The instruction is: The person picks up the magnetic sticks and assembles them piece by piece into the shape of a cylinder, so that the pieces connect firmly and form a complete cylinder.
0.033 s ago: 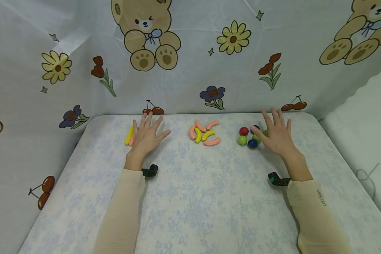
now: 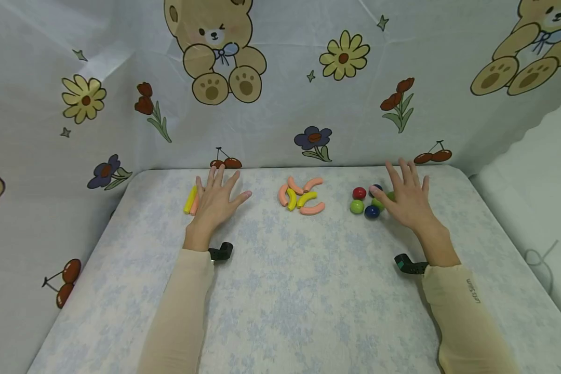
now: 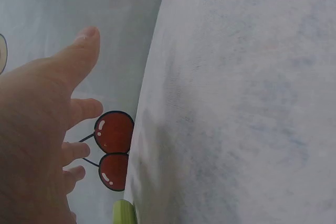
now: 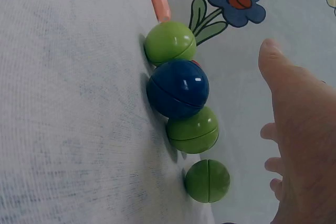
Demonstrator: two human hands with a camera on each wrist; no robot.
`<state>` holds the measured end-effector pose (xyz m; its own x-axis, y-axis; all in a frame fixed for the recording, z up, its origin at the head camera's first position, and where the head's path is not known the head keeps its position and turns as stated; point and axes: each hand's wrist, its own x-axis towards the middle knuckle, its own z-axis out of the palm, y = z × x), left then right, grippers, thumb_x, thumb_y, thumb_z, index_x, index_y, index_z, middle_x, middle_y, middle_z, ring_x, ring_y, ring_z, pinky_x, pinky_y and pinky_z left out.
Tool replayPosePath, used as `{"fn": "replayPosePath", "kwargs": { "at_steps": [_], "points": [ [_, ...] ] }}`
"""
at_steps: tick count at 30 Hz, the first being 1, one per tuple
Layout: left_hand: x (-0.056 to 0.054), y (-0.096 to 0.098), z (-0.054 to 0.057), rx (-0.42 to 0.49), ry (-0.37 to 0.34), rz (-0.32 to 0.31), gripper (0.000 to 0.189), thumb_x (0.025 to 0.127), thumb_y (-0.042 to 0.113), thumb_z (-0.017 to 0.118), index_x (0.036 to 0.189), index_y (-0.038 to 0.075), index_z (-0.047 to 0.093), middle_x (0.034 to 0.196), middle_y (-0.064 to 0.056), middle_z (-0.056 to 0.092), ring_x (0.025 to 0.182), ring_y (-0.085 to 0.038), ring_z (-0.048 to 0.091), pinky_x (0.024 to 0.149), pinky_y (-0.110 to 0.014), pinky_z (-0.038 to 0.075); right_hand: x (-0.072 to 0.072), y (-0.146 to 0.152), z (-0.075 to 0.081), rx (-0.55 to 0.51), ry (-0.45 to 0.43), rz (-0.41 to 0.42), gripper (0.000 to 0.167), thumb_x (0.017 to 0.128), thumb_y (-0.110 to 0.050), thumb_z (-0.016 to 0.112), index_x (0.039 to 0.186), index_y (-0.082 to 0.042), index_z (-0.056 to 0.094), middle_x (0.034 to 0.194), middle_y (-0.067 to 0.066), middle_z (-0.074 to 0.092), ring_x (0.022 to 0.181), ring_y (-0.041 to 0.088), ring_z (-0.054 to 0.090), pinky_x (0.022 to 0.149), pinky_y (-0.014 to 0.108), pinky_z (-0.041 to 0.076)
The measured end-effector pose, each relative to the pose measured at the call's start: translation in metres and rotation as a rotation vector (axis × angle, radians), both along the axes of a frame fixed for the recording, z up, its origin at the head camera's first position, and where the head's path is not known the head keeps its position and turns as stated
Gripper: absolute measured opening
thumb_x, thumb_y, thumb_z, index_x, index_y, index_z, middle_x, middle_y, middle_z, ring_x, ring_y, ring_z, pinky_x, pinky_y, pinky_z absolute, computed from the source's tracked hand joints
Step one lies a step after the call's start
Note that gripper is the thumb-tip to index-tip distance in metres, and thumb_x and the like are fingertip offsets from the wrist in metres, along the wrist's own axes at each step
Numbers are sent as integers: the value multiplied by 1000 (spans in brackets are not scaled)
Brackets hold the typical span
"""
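Note:
My left hand (image 2: pixel 215 203) is held with fingers spread, palm down, above the far left of the table. Partly hidden beneath it lie a yellow stick (image 2: pixel 190 200) and a pink stick (image 2: pixel 195 204); a green-yellow stick end (image 3: pixel 124 212) shows in the left wrist view. My right hand (image 2: pixel 409 201), fingers also spread, hovers over the right edge of a group of glossy balls: a red ball (image 2: pixel 359 193), a blue ball (image 2: pixel 372 211), a green ball (image 2: pixel 357 206) and others partly covered. In the right wrist view a gap separates this hand from the balls. Neither hand holds anything.
Midway between the hands lie several curved pieces, pink ones (image 2: pixel 312 209) and yellow ones (image 2: pixel 307 199). They rest on a pale blue-patterned tablecloth (image 2: pixel 318 291). Behind the table's far edge hangs a printed curtain (image 2: pixel 280 62). A thin cable (image 2: pixel 544 262) lies on white fabric at right.

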<state>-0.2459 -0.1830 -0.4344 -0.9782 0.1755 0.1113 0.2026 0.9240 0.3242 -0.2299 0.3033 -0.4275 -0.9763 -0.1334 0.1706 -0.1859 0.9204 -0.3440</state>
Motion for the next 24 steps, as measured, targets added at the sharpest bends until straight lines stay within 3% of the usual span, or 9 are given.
{"fn": "replayPosePath", "kwargs": {
  "at_steps": [18, 24],
  "points": [
    [-1, 0, -1, -4, 15, -2, 82, 103, 69, 49, 166, 20, 34, 176, -20, 11, 163, -43, 2, 122, -74, -7, -2, 4, -2, -47, -3, 11, 87, 106, -65, 44, 169, -10, 18, 174, 28, 8, 161, 50, -2, 117, 82, -3],
    [-1, 0, -2, -5, 8, 9, 81, 103, 69, 49, 166, 20, 36, 175, -20, 14, 163, -43, 4, 123, -74, -4, -1, 5, -1, -71, -5, 28, 69, 112, -48, 43, 166, -7, 28, 169, 33, 21, 157, 54, 15, 119, 78, 12]
  ]
}}
